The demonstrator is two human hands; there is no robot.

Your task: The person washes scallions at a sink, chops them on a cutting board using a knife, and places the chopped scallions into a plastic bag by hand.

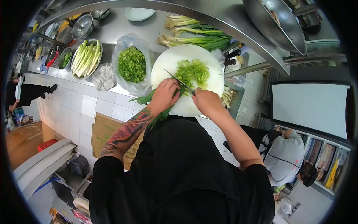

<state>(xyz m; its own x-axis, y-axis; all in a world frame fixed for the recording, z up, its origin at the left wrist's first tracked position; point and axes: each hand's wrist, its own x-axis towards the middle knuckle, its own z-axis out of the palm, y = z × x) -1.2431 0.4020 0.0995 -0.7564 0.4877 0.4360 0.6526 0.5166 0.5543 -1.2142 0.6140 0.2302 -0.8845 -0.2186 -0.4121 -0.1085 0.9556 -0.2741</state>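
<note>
Clenches the knife in the right hand, grasps green leaves with the left hand on the cutting board, likely to steady them against the knife, near chopped greens

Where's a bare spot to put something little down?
There's bare steel counter between the white plate and the bag of chopped greens. The round board is bare beyond the knife tip, but that blade is close. It's crowded at the counter's left end, where bowls bunch together, and where the long green onions lie.
</note>
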